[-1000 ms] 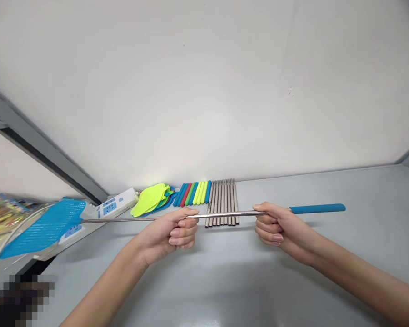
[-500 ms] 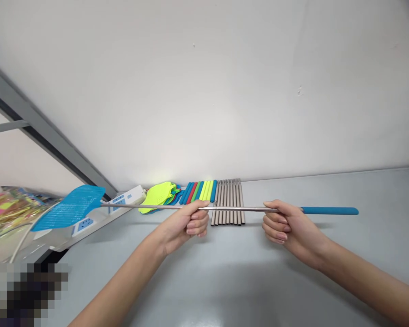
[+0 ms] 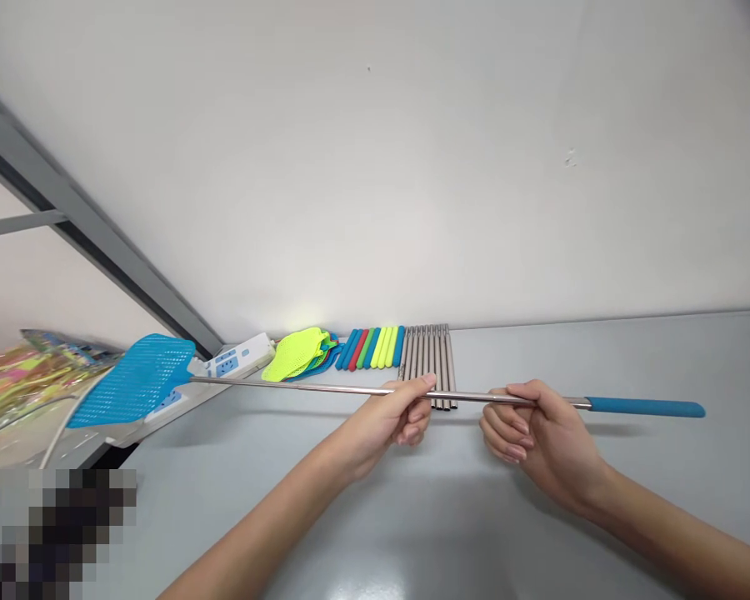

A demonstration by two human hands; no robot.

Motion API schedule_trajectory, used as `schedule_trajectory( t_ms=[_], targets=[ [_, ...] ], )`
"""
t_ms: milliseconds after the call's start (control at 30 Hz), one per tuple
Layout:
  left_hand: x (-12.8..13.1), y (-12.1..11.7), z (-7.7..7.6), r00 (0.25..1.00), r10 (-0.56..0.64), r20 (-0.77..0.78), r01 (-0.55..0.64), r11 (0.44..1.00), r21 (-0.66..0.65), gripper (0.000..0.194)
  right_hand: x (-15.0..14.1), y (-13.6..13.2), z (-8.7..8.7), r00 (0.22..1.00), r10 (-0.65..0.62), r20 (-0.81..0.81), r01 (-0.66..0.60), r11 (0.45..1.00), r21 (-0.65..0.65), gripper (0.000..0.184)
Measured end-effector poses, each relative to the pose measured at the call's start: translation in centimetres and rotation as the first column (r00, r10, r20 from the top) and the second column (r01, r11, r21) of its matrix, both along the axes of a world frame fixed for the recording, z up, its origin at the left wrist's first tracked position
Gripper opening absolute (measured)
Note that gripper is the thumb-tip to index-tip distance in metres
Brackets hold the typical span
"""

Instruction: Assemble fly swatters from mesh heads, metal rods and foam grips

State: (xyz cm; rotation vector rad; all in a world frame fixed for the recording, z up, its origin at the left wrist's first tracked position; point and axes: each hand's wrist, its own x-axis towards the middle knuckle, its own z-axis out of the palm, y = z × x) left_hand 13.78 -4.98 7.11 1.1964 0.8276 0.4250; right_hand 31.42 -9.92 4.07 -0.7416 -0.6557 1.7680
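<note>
A long fly swatter with a thin metal rod lies almost level across the view, raised over the table. Its blue mesh head is at the left and its blue grip at the right. My left hand is closed round the middle of the rod, thumb along the top. Nearer the blue grip, my right hand pinches the rod between thumb and curled fingers. Behind my left hand, several metal tubes lie in a row, their lower ends partly covered.
Several coloured grips lie beside the tubes, then a pile of mesh swatter heads and a white power strip. Plastic-wrapped goods fill the far left. A wall rises behind the grey table.
My left hand has slid along the rod toward my right hand. The blue grip reaches farther right, and the view has shifted somewhat.
</note>
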Motion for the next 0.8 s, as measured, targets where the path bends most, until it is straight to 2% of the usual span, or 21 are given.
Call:
schedule_trajectory(
  t_ms=[100, 200, 267, 433, 600, 800],
  targets=[
    [0.4, -0.3, 0.1, 0.999, -0.022, -0.023, 0.022, 1.0, -0.003, 0.042, 0.0, -0.2, -0.4, 0.992, -0.122, 0.031, 0.122, 0.992, 0.015, 0.036],
    [0.6, -0.6, 0.2, 0.999, -0.046, -0.025, 0.046, 0.999, 0.006, 0.041, 0.0, -0.5, -0.8, 0.96, -0.28, 0.005, 0.279, 0.957, 0.085, 0.038],
    [0.6, -0.7, 0.4, 0.999, -0.043, -0.022, 0.043, 0.999, 0.015, 0.04, 0.0, -0.6, -0.9, 0.951, -0.308, 0.005, 0.305, 0.944, 0.125, 0.039],
    [0.4, -0.9, 1.2, 0.999, 0.001, -0.038, 0.001, 0.999, 0.044, 0.039, -0.1, -0.5, -0.7, 0.97, -0.216, 0.111, 0.199, 0.969, 0.148, 0.045],
    [0.4, -1.1, 1.5, 0.999, -0.037, -0.03, 0.038, 0.999, 0.018, 0.037, -0.2, -0.5, -0.8, 0.968, -0.127, 0.218, 0.097, 0.985, 0.144, 0.05],
    [0.7, -1.3, 1.6, 0.999, -0.025, -0.034, 0.027, 0.998, 0.06, 0.041, -0.4, -0.7, -0.4, 0.977, 0.001, 0.215, -0.029, 0.992, 0.127, 0.049]
  ],
)
